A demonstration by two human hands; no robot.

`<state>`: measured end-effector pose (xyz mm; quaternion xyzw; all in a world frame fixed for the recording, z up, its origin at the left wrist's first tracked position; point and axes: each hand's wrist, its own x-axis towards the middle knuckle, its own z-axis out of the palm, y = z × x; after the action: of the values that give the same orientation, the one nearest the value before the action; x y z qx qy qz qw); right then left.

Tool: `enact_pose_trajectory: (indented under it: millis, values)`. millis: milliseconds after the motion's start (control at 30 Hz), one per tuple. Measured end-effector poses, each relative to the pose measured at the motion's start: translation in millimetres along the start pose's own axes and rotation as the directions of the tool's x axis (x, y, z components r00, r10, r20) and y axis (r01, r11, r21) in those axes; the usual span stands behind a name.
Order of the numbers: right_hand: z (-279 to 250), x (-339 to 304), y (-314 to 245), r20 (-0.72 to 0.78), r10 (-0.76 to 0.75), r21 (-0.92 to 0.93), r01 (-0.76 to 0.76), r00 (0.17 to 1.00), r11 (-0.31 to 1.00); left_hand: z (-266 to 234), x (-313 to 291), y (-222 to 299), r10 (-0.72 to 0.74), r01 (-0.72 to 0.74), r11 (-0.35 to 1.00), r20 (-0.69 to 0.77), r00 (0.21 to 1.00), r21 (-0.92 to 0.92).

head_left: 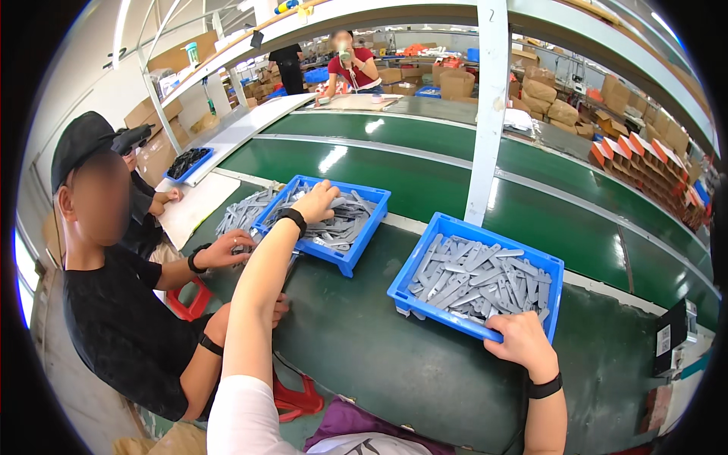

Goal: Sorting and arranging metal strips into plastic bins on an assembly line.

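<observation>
Two blue plastic bins stand on the dark green worktop, both full of flat grey plastic strips. My left arm reaches across to the left bin (346, 262). There my left hand (315, 202) is over the grey strips (345, 227) with its fingers curled down, and whatever lies under the fingertips is hidden. At the near right corner of the right bin (469, 327), my right hand (522, 341) is closed round the rim. Grey strips (481, 277) lie jumbled inside that bin.
Left of me sits a co-worker in black (125, 326), hands close to the left bin and a loose pile of grey strips (246, 208). A white post (489, 114) rises behind the bins, beside a green conveyor (402, 171). A black box-shaped device (675, 337) stands far right.
</observation>
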<state>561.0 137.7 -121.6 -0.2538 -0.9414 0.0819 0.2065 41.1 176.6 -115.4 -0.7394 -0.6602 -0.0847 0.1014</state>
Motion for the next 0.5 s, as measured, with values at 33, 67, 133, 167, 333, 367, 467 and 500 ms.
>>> enact_pose_trajectory:
  millis: [33, 67, 133, 167, 333, 367, 467, 500]
  values:
    - [1.1, 1.1, 0.3, 0.005, -0.002, 0.007, 0.002, 1.000, 1.000, -1.2, -0.1, 0.4, -0.033, 0.033, 0.999, 0.014, 0.999, -0.040]
    - [2.1, 2.4, 0.7, 0.000, -0.001, 0.022, 0.001, 1.000, 1.000, -2.1, -3.3, 0.9, -0.038, 0.039, 0.998, 0.020, 0.999, -0.040]
    - [1.2, 1.8, 0.0, -0.012, 0.000, 0.030, 0.001, 1.000, 1.000, -8.5, -5.4, 4.9, 0.045, -0.048, 0.998, -0.074, 0.996, -0.040]
    - [1.2, 1.3, -0.7, -0.011, 0.007, 0.031, -0.006, 1.000, 1.000, -10.4, -4.9, 8.0, 0.044, -0.047, 0.998, -0.075, 0.996, -0.039]
    - [0.2, 1.4, 0.3, -0.020, -0.004, 0.038, 0.005, 1.000, 0.999, -16.3, -0.9, 12.6, -0.060, 0.059, 0.996, -0.019, 0.998, -0.063]
    - [-0.3, 1.7, 0.1, -0.023, -0.001, 0.039, 0.002, 1.000, 0.999, -17.4, -2.0, 10.6, -0.066, 0.064, 0.996, -0.021, 0.998, -0.067]
    - [0.7, 1.9, 0.1, -0.019, 0.005, 0.039, -0.005, 1.000, 0.999, -29.5, -4.0, 14.5, -0.184, 0.182, 0.971, 0.006, 0.983, -0.155]
    - [0.4, 1.8, -0.6, -0.020, 0.008, 0.035, -0.008, 1.000, 0.999, -32.7, -4.3, 11.1, -0.177, 0.170, 0.969, -0.030, 0.984, -0.177]
